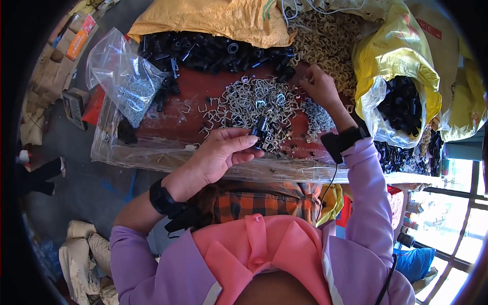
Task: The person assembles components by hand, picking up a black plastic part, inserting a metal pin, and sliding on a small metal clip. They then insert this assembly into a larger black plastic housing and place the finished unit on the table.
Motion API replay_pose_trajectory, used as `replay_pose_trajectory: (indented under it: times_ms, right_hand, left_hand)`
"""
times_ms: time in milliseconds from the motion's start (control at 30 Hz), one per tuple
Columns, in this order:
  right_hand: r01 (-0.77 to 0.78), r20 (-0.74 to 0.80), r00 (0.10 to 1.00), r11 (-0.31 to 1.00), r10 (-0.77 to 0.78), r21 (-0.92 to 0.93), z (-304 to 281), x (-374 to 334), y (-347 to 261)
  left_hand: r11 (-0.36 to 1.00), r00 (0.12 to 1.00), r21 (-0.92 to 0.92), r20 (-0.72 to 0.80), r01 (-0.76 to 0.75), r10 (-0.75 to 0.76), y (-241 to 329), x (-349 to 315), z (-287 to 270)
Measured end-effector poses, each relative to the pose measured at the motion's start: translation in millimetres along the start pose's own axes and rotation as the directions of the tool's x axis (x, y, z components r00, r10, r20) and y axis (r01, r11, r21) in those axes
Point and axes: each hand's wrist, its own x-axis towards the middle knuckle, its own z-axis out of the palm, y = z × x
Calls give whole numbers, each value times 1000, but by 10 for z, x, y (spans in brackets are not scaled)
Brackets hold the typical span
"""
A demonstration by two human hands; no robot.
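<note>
My left hand (216, 152) grips a small black cylindrical plastic part (261, 129) between thumb and fingers, above the near edge of a heap of silver U-shaped metal clips (239, 104). Farther off, my right hand (321, 90) has its fingers pinched together beside a large pile of brass-coloured curved pieces (330, 46). Whatever those fingers hold is too small or hidden to make out. Below my right wrist lies a little pile of small silver screws or pins (317, 118).
Black plastic parts (203, 53) spill from an orange woven sack (213, 20) at the back. A clear bag of small silver pieces (134, 96) stands at the left. On the right, a yellow bag (396, 51) holds more black parts. Plastic film covers the red table's (173, 124) near edge.
</note>
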Motion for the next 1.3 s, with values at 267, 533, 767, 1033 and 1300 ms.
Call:
replay_pose_trajectory:
  times_ms: [267,533,767,1033,1300]
  right_hand:
    - [-228,185,973,427,140,875,-389,-549,-615]
    - [-121,111,990,110,90,987,-319,-921,-1092]
    - [-95,76,990,160,121,983,-229,-1018,-1192]
    - [-201,155,954,166,255,965,-136,-1132,-1277]
    - [-204,83,975,670,208,714,-395,-1059,-637]
  left_hand:
    - [999,999,-38,24,-24,25,-35,113,95]
    - [995,997,-87,56,-49,54,-93,144,240]
    - [995,996,-100,77,-26,34,-134,129,257]
    - [998,999,-61,47,23,-21,-162,171,294]
    - [999,999,-5,18,41,-41,-66,184,234]
